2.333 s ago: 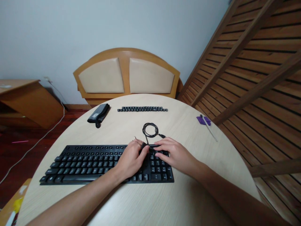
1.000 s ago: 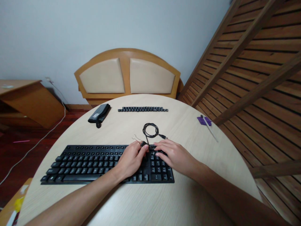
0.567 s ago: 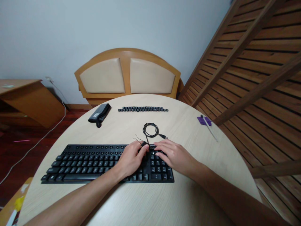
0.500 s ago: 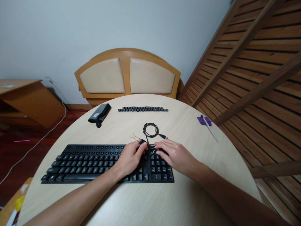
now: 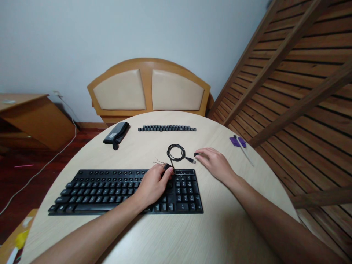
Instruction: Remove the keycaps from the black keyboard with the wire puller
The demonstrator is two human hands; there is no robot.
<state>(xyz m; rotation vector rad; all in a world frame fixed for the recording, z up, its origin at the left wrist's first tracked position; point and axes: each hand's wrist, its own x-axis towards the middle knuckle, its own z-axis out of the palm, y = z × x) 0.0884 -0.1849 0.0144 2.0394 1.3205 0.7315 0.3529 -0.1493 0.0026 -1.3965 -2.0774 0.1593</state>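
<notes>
A black keyboard (image 5: 90,207) lies in front of me, its top row bare of caps, with small switches showing. My left hand (image 5: 154,183) rests over its right-middle part and is closed on a wire keycap puller (image 5: 167,167), whose thin wire prongs point away to the left. To the right of the keyboard's upper corner, my right hand (image 5: 216,163) pinches a small black keycap (image 5: 195,154) between thumb and fingers, low over the table. The keyboard's coiled USB cable (image 5: 176,158) lies between the two hands, its plug just short of my right fingertips.
Removed keycaps (image 5: 167,128) stand in rows at the table's far side. A folded dark pouch (image 5: 117,132) lies at the far left. On the right, a brush with a pale handle (image 5: 244,149) rests across a purple cloth (image 5: 234,141). The round table (image 5: 176,238) fills the foreground.
My right hand has moved off the keyboard, away and to the right, with the keycap now in its fingertips. My left hand has stayed almost in place with the puller.
</notes>
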